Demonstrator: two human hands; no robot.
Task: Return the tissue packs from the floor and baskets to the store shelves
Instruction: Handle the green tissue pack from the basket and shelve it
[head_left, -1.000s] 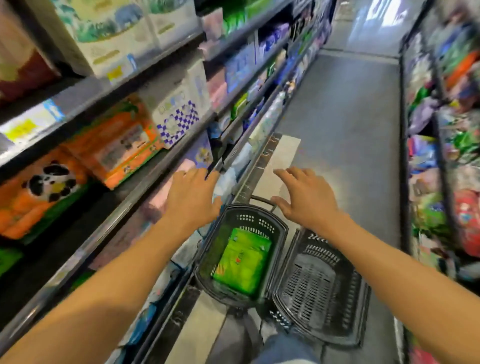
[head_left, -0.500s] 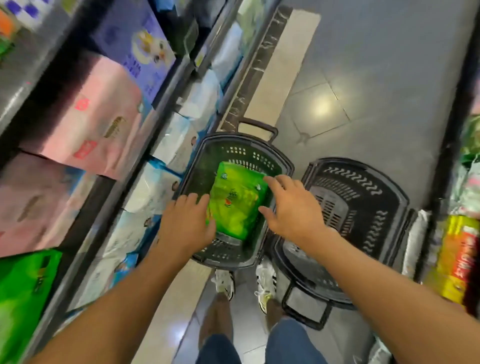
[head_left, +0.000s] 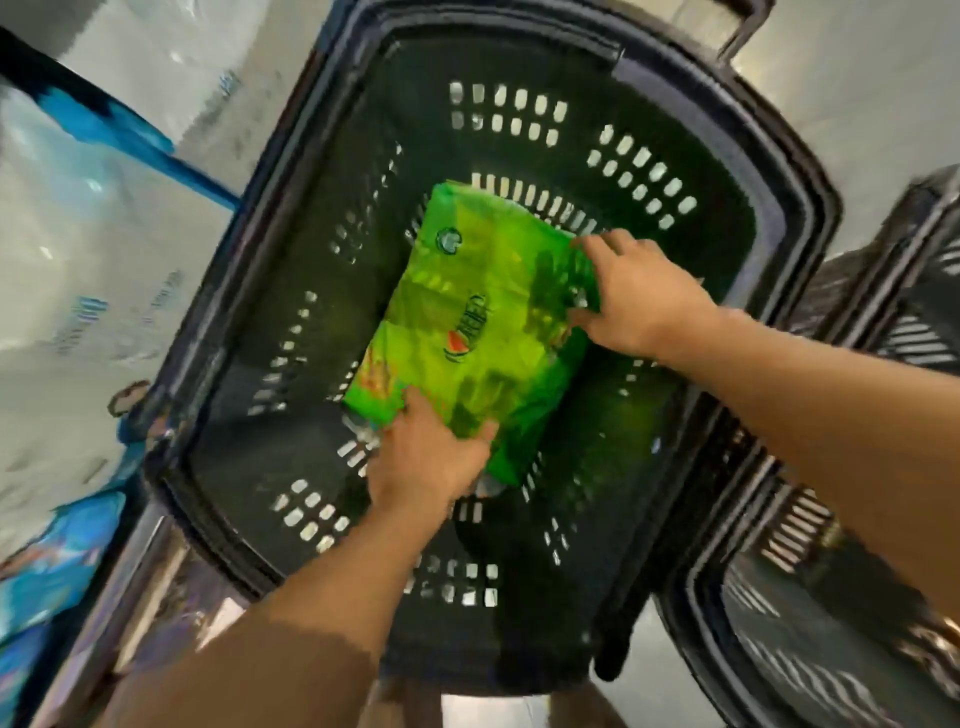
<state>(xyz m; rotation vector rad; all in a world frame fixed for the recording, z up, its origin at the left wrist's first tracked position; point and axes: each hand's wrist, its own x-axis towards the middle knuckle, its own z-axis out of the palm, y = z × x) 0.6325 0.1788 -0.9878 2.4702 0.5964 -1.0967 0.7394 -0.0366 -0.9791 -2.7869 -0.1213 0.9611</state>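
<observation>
Black slotted basket (head_left: 810, 218) on the floor holds one green tissue pack (head_left: 467, 322), lying flat on its bottom. Pack looks light, soft and slick-wrapped: take it at opposite edges. Left hand (head_left: 431, 462) grips the near corner; right hand (head_left: 639, 296) pinches the far edge. High basket walls obstruct; a second basket (head_left: 831, 597) stands beside

basket (head_left: 800, 218): green tissue pack (head_left: 467, 332) inside | left hand (head_left: 426, 462) grips near end | right hand (head_left: 639, 296) grips right edge
</observation>
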